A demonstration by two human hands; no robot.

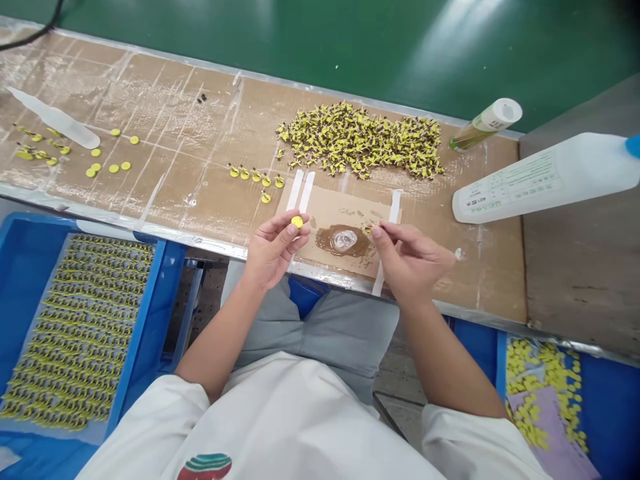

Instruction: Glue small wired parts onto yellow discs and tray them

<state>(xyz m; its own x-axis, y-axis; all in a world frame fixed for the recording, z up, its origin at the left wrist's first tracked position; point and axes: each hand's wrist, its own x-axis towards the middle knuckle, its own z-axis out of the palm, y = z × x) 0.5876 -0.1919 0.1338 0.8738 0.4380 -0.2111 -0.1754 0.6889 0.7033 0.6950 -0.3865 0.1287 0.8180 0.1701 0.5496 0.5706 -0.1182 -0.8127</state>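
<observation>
Yellow disc (297, 221) sits pinched in the left hand (273, 248) fingertips, over the bench's near edge. The right hand (407, 257) pinches a tiny part at the brown glue puddle (345, 241). Sticky glue could smear fingers, or the disc could slip and drop off the edge.

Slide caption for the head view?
Left hand pinches a yellow disc; right hand holds a small part over the glue puddle.
</observation>
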